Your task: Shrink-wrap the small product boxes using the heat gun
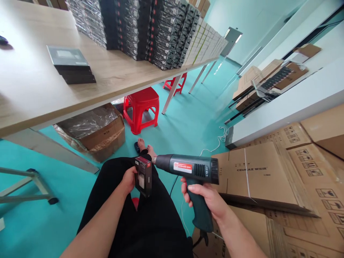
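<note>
My left hand (129,180) grips a small black product box (143,177) by its left side, holding it upright above my lap. The box has a reddish top edge and a pale picture on its front. In my right hand (205,195) is a dark green heat gun (193,168) with a red and white label, my fingers wrapped round its handle. The nozzle points left, toward the upper right edge of the box, with a small gap between them. A black cord hangs from the handle's base.
On the wooden table (34,82) lie a few flat black boxes (71,64) beside tall stacks of film-wrapped black boxes (134,28) and white boxes (204,43). An open carton (104,138) and a red stool (141,107) stand below. Cardboard cartons (252,172) pile up at right.
</note>
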### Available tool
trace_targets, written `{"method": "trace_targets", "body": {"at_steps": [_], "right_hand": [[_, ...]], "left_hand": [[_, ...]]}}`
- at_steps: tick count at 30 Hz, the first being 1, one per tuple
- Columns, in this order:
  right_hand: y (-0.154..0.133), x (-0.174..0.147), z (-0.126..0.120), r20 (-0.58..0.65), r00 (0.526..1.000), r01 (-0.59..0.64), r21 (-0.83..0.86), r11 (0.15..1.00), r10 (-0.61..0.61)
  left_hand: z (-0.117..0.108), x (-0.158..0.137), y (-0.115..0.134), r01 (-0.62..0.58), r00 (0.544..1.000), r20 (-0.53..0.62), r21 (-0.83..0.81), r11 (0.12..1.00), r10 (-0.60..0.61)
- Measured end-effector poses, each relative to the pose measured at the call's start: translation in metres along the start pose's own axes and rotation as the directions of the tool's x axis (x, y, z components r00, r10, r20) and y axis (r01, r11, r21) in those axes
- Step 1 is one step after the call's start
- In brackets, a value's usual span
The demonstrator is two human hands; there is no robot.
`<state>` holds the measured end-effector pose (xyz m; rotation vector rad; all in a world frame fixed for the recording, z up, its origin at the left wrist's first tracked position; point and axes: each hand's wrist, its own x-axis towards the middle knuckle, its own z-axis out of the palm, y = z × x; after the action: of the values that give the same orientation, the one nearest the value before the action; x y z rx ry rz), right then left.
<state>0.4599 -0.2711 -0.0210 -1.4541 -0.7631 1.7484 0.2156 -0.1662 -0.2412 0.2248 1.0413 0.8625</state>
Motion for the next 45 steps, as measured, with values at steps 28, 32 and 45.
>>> {"method": "trace_targets", "body": {"at_steps": [28,32,45], "right_hand": [[0.067,-0.008,-0.035,0.026,0.979,-0.199,0.329,0.923,0.201],[0.061,0.017,-0.037,-0.015,0.989,-0.123,0.486,0.865,0.149],[0.003,0.025,0.019,0.257,0.962,-0.073,-0.097,0.993,0.096]], "left_hand": [[0.006,-0.04,0.031,0.19,0.919,0.391,-0.302,0.934,-0.06],[0.007,-0.039,0.026,0.19,0.933,0.347,-0.246,0.95,-0.097],[0.011,-0.039,0.023,0.196,0.946,0.299,-0.211,0.958,-0.127]]}}
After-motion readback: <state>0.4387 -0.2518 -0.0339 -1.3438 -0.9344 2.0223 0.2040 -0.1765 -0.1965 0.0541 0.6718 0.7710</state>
